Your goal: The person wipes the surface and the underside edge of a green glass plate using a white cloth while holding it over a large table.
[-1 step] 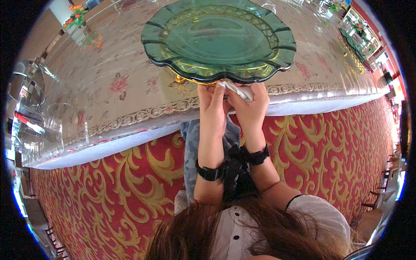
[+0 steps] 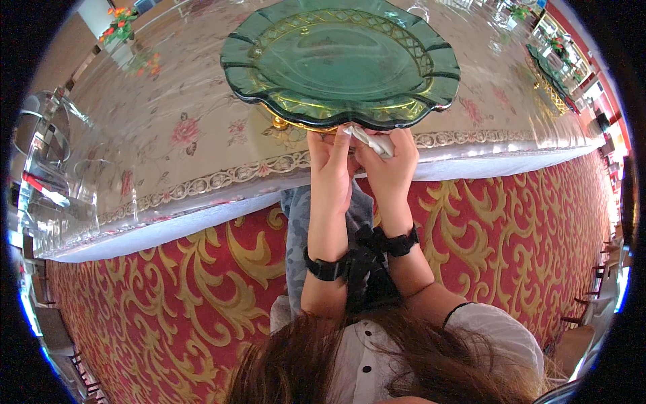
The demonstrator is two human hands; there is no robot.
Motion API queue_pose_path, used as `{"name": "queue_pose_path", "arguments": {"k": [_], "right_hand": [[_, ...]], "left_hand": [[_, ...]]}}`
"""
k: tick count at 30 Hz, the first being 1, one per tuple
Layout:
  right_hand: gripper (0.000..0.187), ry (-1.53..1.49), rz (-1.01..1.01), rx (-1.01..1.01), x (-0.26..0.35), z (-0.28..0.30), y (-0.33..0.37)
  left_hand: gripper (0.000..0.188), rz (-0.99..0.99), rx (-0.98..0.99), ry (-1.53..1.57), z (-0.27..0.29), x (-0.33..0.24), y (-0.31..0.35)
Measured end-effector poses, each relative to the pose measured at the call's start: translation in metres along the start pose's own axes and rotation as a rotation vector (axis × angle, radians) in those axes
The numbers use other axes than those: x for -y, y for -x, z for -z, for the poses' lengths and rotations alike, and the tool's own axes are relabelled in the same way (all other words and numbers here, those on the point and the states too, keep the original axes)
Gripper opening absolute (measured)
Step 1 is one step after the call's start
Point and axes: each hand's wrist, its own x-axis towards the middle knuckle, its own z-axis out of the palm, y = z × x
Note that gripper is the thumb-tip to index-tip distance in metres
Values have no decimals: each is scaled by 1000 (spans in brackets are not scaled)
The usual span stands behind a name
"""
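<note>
A large green glass plate [image 2: 336, 64] with a wavy rim rests on a gold stand [image 2: 279, 123], whose small round foot shows under the near left side. Both of my hands meet at the plate's near edge, just over the table's border. My left hand [image 2: 328, 158] is closed at the stand's gold rim, thumb upward, its other fingers mostly hidden beneath. A crumpled white cloth [image 2: 377, 143] is pinched in my right hand [image 2: 396, 165]; its left end reaches my left thumb. What lies between the two hands is mostly hidden.
Clear plastic covers the flowered tablecloth [image 2: 202, 145]. Glassware [image 2: 50, 128] and a red-and-white item [image 2: 46, 190] are at the far left. Another green plate on a gold stand [image 2: 552, 81] stands at the right. Orange flowers [image 2: 120, 25] are at the back left. Patterned red carpet [image 2: 498, 249] lies below.
</note>
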Motion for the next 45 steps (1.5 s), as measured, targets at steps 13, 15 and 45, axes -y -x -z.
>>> {"name": "queue_pose_path", "arguments": {"k": [13,15,45], "right_hand": [[26,-253,-197,71,-14,10,-4],[25,-315,-320,29,-11,4,-1],[29,-375,-106,248,-31,62,-21]], "left_hand": [[30,1,-7,-13,-4,-2,1],[29,-24,-18,-17,-5,0,1],[25,100,53,190,-35,30,10]]}}
